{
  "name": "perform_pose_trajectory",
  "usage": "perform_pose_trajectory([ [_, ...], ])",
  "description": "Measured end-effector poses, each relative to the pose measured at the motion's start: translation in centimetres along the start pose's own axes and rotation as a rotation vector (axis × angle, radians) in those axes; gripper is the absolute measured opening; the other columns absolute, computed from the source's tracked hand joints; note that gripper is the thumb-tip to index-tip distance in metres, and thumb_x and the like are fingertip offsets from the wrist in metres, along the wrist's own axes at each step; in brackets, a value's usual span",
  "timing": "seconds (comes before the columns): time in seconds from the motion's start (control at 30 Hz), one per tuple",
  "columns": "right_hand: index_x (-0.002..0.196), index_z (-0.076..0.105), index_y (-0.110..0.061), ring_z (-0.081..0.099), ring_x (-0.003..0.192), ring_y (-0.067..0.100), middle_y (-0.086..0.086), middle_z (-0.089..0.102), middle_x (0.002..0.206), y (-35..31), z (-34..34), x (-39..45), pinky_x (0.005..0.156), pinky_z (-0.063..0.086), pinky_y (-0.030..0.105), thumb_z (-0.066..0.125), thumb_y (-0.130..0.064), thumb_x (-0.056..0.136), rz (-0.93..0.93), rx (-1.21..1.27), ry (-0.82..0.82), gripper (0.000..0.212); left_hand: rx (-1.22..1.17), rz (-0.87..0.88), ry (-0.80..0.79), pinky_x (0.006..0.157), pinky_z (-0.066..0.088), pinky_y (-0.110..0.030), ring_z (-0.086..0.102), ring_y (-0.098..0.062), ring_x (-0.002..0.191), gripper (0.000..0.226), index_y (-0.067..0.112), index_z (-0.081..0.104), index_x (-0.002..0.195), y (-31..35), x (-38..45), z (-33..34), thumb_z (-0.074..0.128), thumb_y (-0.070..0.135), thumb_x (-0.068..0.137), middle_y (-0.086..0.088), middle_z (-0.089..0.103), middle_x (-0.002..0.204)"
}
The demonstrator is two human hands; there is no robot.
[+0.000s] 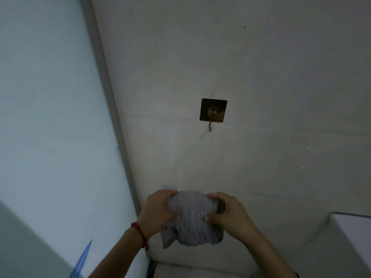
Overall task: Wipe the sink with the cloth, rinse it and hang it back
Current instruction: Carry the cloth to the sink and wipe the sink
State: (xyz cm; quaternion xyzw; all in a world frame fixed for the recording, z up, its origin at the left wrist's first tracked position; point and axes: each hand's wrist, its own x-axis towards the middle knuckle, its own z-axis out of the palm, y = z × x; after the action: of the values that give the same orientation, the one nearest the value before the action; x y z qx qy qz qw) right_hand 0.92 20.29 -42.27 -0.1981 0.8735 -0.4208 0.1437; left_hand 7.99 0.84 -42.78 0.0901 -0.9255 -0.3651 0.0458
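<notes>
A grey textured cloth point(191, 217) is bunched up between both my hands, low in the middle of the view, in front of the white wall. My left hand point(158, 211) grips its left side, thumb underneath. My right hand point(228, 213) grips its right side, fingers curled over the top edge. A loose corner of the cloth hangs down at the lower left. Well above the cloth, a square adhesive hook point(213, 111) is stuck to the wall, its small metal hook bare. The sink is not in view.
A frosted glass pane point(50, 117) with a grey frame point(112, 109) fills the left side. A white ledge or appliance edge point(353, 227) shows at the lower right. A blue object point(83, 257) pokes up at the lower left.
</notes>
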Motion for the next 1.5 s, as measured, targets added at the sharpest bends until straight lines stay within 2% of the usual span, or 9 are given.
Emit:
perform_pose_trajectory([
  [0.17, 0.091, 0.067, -0.013, 0.055, 0.084, 0.021, 0.004, 0.056, 0.086, 0.7, 1.0, -0.1, 0.068, 0.037, 0.026, 0.067, -0.014, 0.075, -0.142, -0.219, 0.131, 0.016, 0.14, 0.001, 0.129, 0.066, 0.038, -0.02, 0.053, -0.009, 0.08, 0.033, 0.015, 0.073, 0.088, -0.4, 0.2, 0.9, 0.062, 0.04, 0.07, 0.001, 0.063, 0.078],
  [0.37, 0.074, 0.062, -0.028, 0.049, 0.105, 0.005, -0.005, 0.049, 0.114, 2.3, 0.3, -0.2, 0.086, 0.042, 0.023, 0.073, -0.028, 0.07, -0.253, -0.117, 0.131, 0.011, 0.039, 0.03, 0.108, 0.073, 0.042, -0.018, 0.054, 0.0, 0.083, 0.047, 0.017, 0.072, 0.072, -2.4, 0.4, 0.4, 0.063, 0.059, 0.053, 0.017, 0.054, 0.088],
  [0.47, 0.068, 0.058, -0.031, 0.056, 0.07, -0.002, -0.012, 0.062, 0.073, 1.9, -0.2, -0.2, 0.063, 0.044, 0.018, 0.073, -0.019, 0.075, -0.225, 0.135, 0.058, 0.02, -0.148, 0.004, -0.025, 0.055, 0.041, -0.009, 0.058, 0.003, 0.057, 0.025, 0.02, 0.068, 0.063, -2.3, 0.2, -0.1, 0.078, 0.042, 0.06, 0.022, 0.062, 0.053],
  [0.7, 0.084, 0.064, -0.017, 0.063, 0.081, 0.005, -0.001, 0.069, 0.087, -0.7, -1.7, -0.4, 0.071, 0.049, 0.02, 0.072, -0.022, 0.076, -0.322, 0.091, -0.122, 0.012, -0.216, 0.113, -0.411, 0.076, 0.051, -0.011, 0.064, 0.003, 0.088, 0.033, 0.04, 0.061, 0.093, -2.3, -0.9, 0.6, 0.078, 0.035, 0.065, 0.031, 0.066, 0.088],
  [0.83, 0.091, 0.067, -0.021, 0.063, 0.089, 0.009, -0.001, 0.07, 0.095, -2.6, -1.8, -0.3, 0.079, 0.053, 0.032, 0.072, -0.026, 0.076, -0.38, -0.102, -0.292, 0.016, -0.32, 0.133, -0.318, 0.087, 0.054, -0.029, 0.064, -0.016, 0.097, 0.05, 0.025, 0.067, 0.098, -1.5, -1.5, 2.8, 0.075, 0.055, 0.058, -0.003, 0.068, 0.103],
  [0.93, 0.091, 0.068, -0.02, 0.062, 0.09, 0.007, -0.002, 0.07, 0.097, -2.8, -1.9, 0.0, 0.08, 0.052, 0.028, 0.073, -0.022, 0.075, -0.369, -0.102, -0.316, 0.017, -0.43, 0.108, -0.273, 0.08, 0.055, -0.024, 0.067, -0.011, 0.093, 0.051, 0.016, 0.067, 0.099, -0.7, -2.0, 3.8, 0.074, 0.051, 0.063, 0.005, 0.073, 0.096],
  [1.23, 0.096, 0.061, -0.026, 0.062, 0.078, 0.012, 0.006, 0.066, 0.093, 2.7, 0.9, -0.3, 0.074, 0.048, 0.029, 0.058, -0.026, 0.087, 0.083, 0.484, 0.204, 0.01, -0.731, -0.143, -0.149, 0.064, 0.056, -0.018, 0.069, -0.004, 0.07, 0.005, 0.007, 0.071, 0.082, 0.2, -2.7, 5.4, 0.066, 0.006, 0.081, 0.011, 0.075, 0.07],
  [1.37, 0.111, 0.051, -0.046, 0.04, 0.119, -0.013, -0.024, 0.05, 0.125, 3.9, 2.5, -3.5, 0.102, 0.028, 0.007, 0.05, -0.067, 0.074, -0.294, 0.132, 0.178, 0.042, -0.678, -0.23, -0.128, 0.064, 0.054, -0.02, 0.067, -0.015, 0.072, 0.022, -0.009, 0.068, 0.091, 0.2, -2.3, 5.4, 0.065, 0.012, 0.082, -0.009, 0.071, 0.08],
  [1.5, 0.125, 0.047, -0.038, 0.036, 0.126, -0.006, -0.021, 0.042, 0.136, 4.0, 3.1, -3.7, 0.106, 0.032, 0.017, 0.063, -0.071, 0.06, -0.285, -0.063, -0.144, 0.075, -0.587, -0.235, -0.256, 0.058, 0.052, -0.013, 0.064, 0.001, 0.059, 0.018, 0.003, 0.069, 0.082, 0.5, -2.0, 5.2, 0.061, 0.018, 0.085, -0.004, 0.067, 0.075],
])
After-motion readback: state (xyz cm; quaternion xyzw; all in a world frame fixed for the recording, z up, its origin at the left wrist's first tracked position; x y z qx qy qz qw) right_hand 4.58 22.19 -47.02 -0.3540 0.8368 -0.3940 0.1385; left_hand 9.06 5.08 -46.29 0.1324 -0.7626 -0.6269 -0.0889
